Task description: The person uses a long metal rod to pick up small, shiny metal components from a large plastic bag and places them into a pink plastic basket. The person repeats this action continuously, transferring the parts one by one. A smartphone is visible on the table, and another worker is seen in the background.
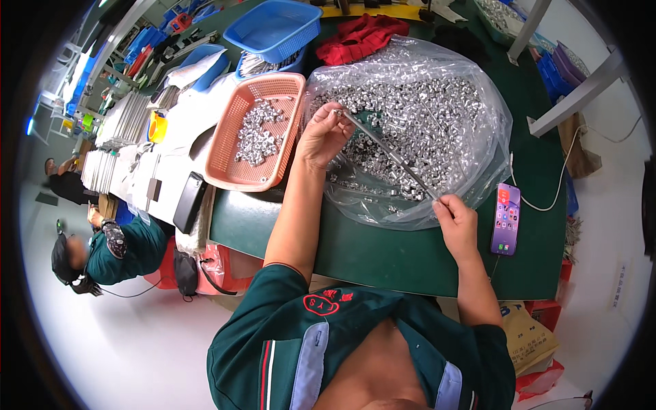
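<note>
A thin grey metal rod (389,152) slants between my hands over a heap of small shiny metal pieces (437,116). My left hand (324,135) pinches its far end with closed fingers; whether a small piece is also between them I cannot make out. At the near right end, my right hand (456,220) grips the rod between thumb and fingers. The heap lies on a spread clear plastic bag (497,130). Left of the bag stands a pink perforated basket (220,147), which holds more of these pieces (256,140).
On the green table (410,263), a phone (505,219) with a white cable lies at right, a black case (189,203) at left. Behind are a red cloth (362,37) and a blue basin (273,34). A metal post (577,96) rises at right. Another person (130,253) sits far left.
</note>
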The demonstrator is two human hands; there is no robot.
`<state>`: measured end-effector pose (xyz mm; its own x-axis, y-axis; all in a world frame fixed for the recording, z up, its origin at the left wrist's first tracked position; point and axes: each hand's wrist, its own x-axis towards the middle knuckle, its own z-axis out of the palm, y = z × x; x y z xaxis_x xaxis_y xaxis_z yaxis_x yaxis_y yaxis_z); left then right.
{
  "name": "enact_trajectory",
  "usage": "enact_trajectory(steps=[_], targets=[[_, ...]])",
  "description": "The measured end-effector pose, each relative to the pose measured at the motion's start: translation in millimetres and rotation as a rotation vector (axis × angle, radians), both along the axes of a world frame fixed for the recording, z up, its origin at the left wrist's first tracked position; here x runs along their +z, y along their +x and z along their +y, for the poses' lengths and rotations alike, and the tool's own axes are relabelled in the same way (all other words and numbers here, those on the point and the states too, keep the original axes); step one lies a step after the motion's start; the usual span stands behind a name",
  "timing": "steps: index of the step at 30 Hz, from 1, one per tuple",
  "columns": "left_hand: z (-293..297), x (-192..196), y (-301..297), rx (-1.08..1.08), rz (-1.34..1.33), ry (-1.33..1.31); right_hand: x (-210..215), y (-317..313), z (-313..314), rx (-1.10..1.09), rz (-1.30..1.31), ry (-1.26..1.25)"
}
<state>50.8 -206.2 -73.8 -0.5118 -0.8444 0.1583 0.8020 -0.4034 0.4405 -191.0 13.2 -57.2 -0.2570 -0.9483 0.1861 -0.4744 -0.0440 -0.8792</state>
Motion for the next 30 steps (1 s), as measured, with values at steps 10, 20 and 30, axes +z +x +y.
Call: enact_trajectory(steps=[10,20,30], targets=[[11.9,19.0,3.3,0.001,-0.572,-0.186,0.0,0.5,0.5,-0.018,0.203,-0.114],[-10.0,17.1,-30.4,0.373,-1.415,-0.729,3.1,-4.7,-0.1,-0.129,-0.104,-0.038],[-23.6,5.0,-58.7,0.464,-1.875,-1.256,9.2,-6.3,3.4,-0.114,-0.136,-0.033]])
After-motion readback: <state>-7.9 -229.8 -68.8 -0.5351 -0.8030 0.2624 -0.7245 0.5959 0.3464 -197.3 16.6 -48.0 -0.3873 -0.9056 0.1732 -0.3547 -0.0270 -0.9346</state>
